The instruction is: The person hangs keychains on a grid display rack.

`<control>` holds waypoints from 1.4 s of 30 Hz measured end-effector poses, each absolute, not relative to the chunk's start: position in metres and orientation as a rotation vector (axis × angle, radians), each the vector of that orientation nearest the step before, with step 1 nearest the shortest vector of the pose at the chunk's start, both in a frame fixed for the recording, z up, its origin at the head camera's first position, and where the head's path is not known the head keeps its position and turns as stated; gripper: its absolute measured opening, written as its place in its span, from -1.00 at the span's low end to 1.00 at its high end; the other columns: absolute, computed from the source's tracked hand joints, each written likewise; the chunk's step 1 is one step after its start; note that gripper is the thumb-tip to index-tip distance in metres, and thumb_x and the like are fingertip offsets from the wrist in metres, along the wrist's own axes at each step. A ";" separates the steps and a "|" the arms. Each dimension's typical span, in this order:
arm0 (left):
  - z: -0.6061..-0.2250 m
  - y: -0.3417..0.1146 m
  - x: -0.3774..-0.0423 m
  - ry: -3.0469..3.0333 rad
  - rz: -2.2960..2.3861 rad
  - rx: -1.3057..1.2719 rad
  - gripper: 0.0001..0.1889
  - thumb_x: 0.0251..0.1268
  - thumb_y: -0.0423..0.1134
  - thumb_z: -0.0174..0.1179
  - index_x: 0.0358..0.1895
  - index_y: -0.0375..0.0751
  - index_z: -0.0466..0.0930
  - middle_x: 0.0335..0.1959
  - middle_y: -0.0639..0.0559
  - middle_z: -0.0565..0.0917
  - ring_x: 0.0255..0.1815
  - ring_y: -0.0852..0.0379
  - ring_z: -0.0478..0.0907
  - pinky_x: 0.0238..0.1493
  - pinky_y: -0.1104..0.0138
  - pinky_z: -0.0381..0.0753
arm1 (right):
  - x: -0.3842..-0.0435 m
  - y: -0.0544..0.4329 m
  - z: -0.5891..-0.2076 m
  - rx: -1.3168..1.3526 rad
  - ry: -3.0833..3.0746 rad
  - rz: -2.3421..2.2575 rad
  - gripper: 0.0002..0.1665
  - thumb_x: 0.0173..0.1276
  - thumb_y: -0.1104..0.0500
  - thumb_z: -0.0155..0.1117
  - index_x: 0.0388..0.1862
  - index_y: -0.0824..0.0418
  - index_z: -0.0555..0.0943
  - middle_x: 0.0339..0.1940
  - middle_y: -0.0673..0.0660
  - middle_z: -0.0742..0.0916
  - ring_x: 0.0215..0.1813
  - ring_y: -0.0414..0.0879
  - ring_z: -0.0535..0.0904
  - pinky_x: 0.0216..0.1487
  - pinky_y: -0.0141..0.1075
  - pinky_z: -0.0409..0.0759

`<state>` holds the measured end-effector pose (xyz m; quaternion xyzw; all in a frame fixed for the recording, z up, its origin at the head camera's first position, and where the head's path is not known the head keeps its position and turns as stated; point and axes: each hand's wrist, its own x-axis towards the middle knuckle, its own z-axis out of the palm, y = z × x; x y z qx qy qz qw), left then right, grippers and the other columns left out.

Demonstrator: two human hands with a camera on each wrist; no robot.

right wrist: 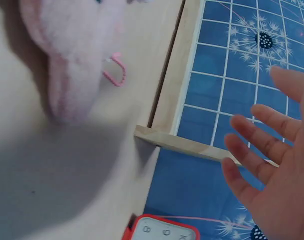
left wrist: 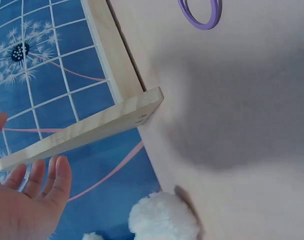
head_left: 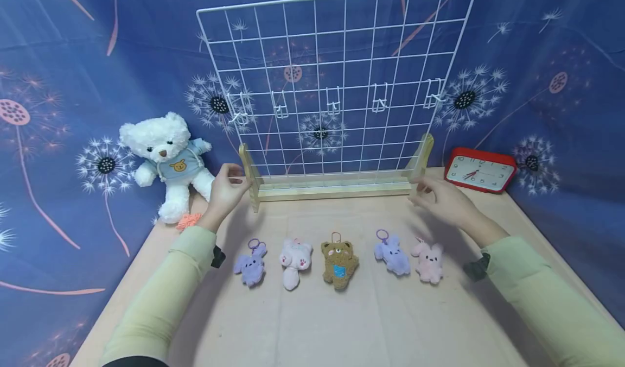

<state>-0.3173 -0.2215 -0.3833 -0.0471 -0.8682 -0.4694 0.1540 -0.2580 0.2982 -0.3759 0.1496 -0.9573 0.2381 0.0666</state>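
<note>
While the left hand (head_left: 228,191) and right hand (head_left: 446,201) lie relaxed, gripping nothing, beside opposite ends of the wooden stand (head_left: 337,193), its white wire grid (head_left: 344,61) rises behind five plush keychains (head_left: 340,264). Whether fingertips touch the stand, I cannot tell.

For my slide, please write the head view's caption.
Five plush keychains lie before a white wire grid, left fingers and right fingers near its wooden stand.

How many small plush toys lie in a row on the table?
5, from left to right: purple toy, whitish toy, brown bear, second purple toy, pink toy. None looks hidden.
</note>
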 end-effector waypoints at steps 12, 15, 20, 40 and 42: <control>-0.393 -0.210 -0.344 -2.468 -1.642 -0.043 -0.40 0.46 -0.32 0.24 0.49 -0.36 0.29 0.35 -0.33 0.47 0.29 -0.25 0.51 0.25 0.08 0.60 | -0.246 0.319 -0.401 0.603 -2.869 0.867 -0.53 0.36 0.32 0.41 0.22 0.40 0.59 -0.19 0.18 0.76 -0.09 0.16 0.69 0.03 0.18 0.67; -0.397 -0.208 -0.347 -2.446 -1.729 -0.029 -0.41 0.46 -0.34 0.24 0.49 -0.35 0.31 0.37 -0.31 0.47 0.30 -0.20 0.51 0.23 0.18 0.63 | -0.243 0.322 -0.406 0.593 -2.898 0.878 -0.54 0.36 0.31 0.42 0.22 0.39 0.60 -0.21 0.14 0.76 -0.09 0.15 0.70 0.04 0.19 0.66; -0.401 -0.215 -0.347 -2.430 -1.790 -0.005 -0.39 0.47 -0.33 0.23 0.51 -0.34 0.29 0.39 -0.33 0.46 0.33 -0.22 0.48 0.27 0.19 0.61 | -0.245 0.322 -0.411 0.603 -2.942 0.934 -0.60 0.36 0.29 0.42 0.14 0.40 0.63 -0.21 0.11 0.76 -0.11 0.09 0.68 0.04 0.14 0.67; -0.406 -0.224 -0.350 -2.469 -1.854 0.036 -0.39 0.52 -0.31 0.20 0.55 -0.29 0.26 0.39 -0.34 0.44 0.35 -0.21 0.44 0.19 0.26 0.65 | -0.263 0.311 -0.433 0.421 -3.150 1.033 -0.84 0.34 0.30 0.40 -0.15 0.32 0.64 -0.41 0.07 0.60 -0.29 -0.04 0.48 -0.21 -0.21 0.48; -0.406 -0.225 -0.350 -2.470 -1.866 0.042 -0.39 0.52 -0.30 0.20 0.55 -0.27 0.26 0.39 -0.34 0.43 0.36 -0.21 0.43 0.20 0.25 0.64 | -0.265 0.310 -0.435 0.426 -3.140 1.001 -0.89 0.34 0.31 0.39 -0.22 0.30 0.62 -0.42 0.07 0.59 -0.31 -0.05 0.47 -0.22 -0.21 0.46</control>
